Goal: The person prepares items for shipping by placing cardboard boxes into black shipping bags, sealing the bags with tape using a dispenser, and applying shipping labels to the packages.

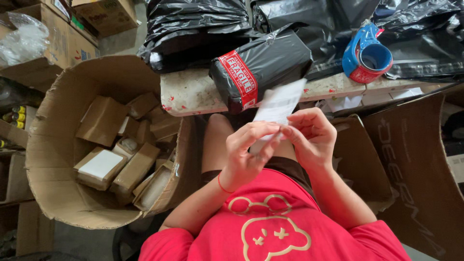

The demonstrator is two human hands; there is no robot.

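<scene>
Both hands pinch 1 white paper slip point(280, 104): left hand point(249, 152) closed on its lower edge with thumb and forefinger, right hand point(311, 137) closed on the same edge just beside it, fingertips of the 2 hands touching. Slip rises from the grip toward 12 o'clock, tilted slightly right, its top edge overlapping the table's front lip.

Black plastic parcel point(258, 67) with a red-and-white warning tape band lies on the table at 11 o'clock from the slip, near its top corner; whether they touch cannot be told. Blue tape dispenser point(366, 55) with a red-and-white roll sits at 1 o'clock, well apart from the hands. More black plastic bags point(198, 29) piled along the far side of the table.

Table point(191, 92) is pale, worn, flecked with red marks. At 9 o'clock from the hands stands a large open cardboard carton point(53, 145) holding several small brown boxes point(101, 121), 1 with a white face. Brown cardboard sheets point(415, 164) lean at 3 o'clock. More cartons stacked at 10 o'clock on the floor. Person wears a red shirt point(275, 222) and a thin red cord on the left wrist.
</scene>
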